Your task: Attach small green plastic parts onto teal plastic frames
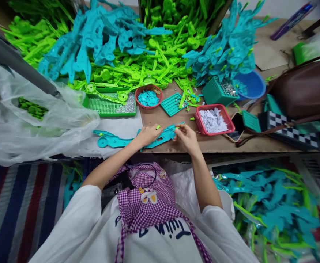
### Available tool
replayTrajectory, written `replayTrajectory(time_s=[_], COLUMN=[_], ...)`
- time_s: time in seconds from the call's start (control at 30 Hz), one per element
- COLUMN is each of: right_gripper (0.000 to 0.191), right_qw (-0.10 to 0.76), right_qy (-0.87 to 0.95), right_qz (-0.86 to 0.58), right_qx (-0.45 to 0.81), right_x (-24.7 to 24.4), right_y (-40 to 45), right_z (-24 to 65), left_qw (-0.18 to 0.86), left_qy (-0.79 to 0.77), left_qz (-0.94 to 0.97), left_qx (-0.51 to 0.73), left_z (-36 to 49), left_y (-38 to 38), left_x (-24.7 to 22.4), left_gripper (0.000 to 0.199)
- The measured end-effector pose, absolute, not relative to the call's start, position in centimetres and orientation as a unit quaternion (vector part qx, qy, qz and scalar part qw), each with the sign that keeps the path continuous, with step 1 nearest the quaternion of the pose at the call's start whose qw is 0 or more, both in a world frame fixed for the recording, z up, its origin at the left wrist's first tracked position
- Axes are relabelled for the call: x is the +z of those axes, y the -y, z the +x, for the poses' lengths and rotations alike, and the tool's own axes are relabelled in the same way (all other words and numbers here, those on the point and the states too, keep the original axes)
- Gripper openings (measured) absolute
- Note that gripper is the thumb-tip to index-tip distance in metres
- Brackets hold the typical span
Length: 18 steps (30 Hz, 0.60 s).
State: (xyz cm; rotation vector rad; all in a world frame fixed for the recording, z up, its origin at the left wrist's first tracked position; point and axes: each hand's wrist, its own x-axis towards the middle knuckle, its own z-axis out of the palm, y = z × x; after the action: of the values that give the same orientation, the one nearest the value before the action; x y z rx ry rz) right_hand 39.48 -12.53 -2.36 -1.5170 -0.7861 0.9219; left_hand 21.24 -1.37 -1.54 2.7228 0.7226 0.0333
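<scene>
A long turquoise plastic part (pixel 161 140) lies at the table's front edge under both hands. My left hand (pixel 148 135) is closed over its left portion, pressing it to the table. A small green piece (pixel 158 127) shows at the left fingertips. At the part's right end, my right hand (pixel 187 138) is pinched, with a bit of green at its fingertips; the fingers partly hide it. To the left is a second turquoise part (pixel 112 141), lying flat with a round disc on it; my left hand covers where the two parts come close.
Heaped lime-green parts (pixel 160 65) and turquoise parts (pixel 94 40) cover the back. Nearby are a green tray (pixel 109 114), a red basket (pixel 160 95) of turquoise pieces, a compartment tray (pixel 168 109), and a red basket (pixel 232 126) of white pieces. Clear plastic (pixel 39 135) lies left.
</scene>
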Motion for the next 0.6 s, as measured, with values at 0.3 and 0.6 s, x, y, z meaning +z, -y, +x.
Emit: replayTrajectory(time_s=[0.3, 0.6], right_gripper=[0.047, 0.036], right_qw=[0.426, 0.341], right_qy=[0.479, 0.599], right_qz=[-0.745, -0.718], right_qx=[0.182, 0.102], right_x=[-2.7, -2.2], right_y=[11.6, 11.2], right_z=[40.7, 40.7], left_qw=[0.134, 0.177], left_qy=[-0.232, -0.232], left_qz=[0.963, 0.956], left_qx=[0.002, 0.03], left_z=[21.1, 21.1], left_y=[1.4, 1.4], left_x=[-2.0, -2.6], left_gripper=[0.042, 0.038])
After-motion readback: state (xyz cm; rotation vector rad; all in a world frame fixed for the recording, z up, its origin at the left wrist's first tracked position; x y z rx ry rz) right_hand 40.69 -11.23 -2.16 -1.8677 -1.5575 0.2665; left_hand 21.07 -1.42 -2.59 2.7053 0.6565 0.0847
